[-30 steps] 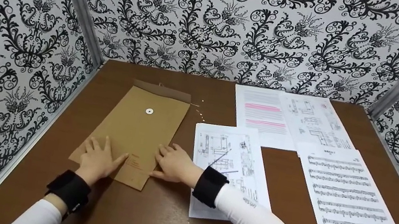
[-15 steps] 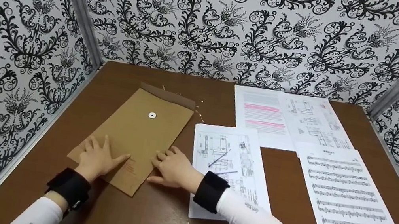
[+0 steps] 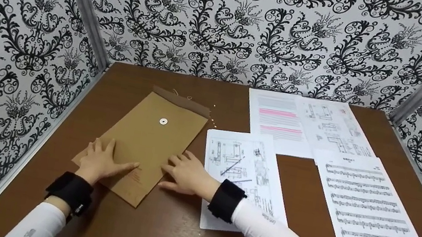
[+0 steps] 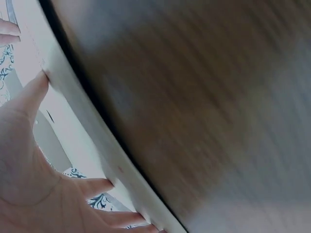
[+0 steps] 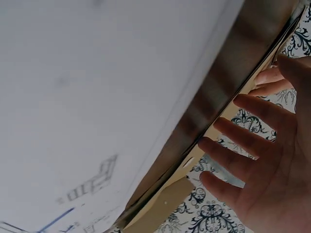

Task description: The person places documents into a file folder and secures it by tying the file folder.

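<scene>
A brown kraft envelope (image 3: 148, 138) lies slanted on the table, its far end leaning right. It has a white button (image 3: 163, 121) and red print near the close end. At the far end its flap (image 3: 182, 101) is unfolded, with thin string beside it. My left hand (image 3: 100, 162) rests spread on the envelope's lower left part, thumb near the red print. Along the right edge, my right hand (image 3: 187, 174) touches the envelope with its fingertips. In the right wrist view the fingers (image 5: 243, 133) are nearly straight and apart.
Right of the envelope lies a sheet with a technical drawing and blue strokes (image 3: 231, 151). Behind it are a page with pink highlighting (image 3: 278, 123) and another drawing (image 3: 337, 125). Sheet music (image 3: 374, 212) lies far right. Patterned walls (image 3: 230, 24) border the brown table (image 3: 171, 235).
The envelope has turned clockwise, its flap end swinging right and its near end shifting left. Both hands stay on it in nearly the same places.
</scene>
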The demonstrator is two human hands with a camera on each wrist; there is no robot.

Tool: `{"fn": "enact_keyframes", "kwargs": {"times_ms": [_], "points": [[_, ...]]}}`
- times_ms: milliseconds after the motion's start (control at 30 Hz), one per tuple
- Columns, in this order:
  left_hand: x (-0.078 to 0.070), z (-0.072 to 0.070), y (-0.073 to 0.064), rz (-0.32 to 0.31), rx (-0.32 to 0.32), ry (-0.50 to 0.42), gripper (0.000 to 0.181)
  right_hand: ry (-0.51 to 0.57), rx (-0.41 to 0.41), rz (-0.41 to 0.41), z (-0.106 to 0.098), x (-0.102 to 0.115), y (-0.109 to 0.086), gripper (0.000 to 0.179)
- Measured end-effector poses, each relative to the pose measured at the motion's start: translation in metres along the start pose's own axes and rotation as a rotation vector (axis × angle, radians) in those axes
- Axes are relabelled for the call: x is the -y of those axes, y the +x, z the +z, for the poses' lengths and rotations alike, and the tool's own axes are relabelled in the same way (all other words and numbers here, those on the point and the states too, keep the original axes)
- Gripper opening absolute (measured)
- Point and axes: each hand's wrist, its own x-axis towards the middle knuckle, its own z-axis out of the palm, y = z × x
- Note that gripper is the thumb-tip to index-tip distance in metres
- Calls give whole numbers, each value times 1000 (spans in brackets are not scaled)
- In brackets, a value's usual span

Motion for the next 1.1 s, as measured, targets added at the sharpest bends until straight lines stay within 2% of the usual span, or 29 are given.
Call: {"fn": "enact_keyframes", "kwargs": {"times_ms": [333,533,833,1100], "points": [[13,-4,0,41,-25,-14,123,205,53,109,-1,-31,4,61],[18,-9,0,53,-23,-15,124,282,82,168,0,-47,7,63],[19,-8,-1,73,-17,-11,125,304,102,225,6,-66,14,61],[26,-5,2,94,-29,2,123,324,100,238,13,-69,15,61]]}}
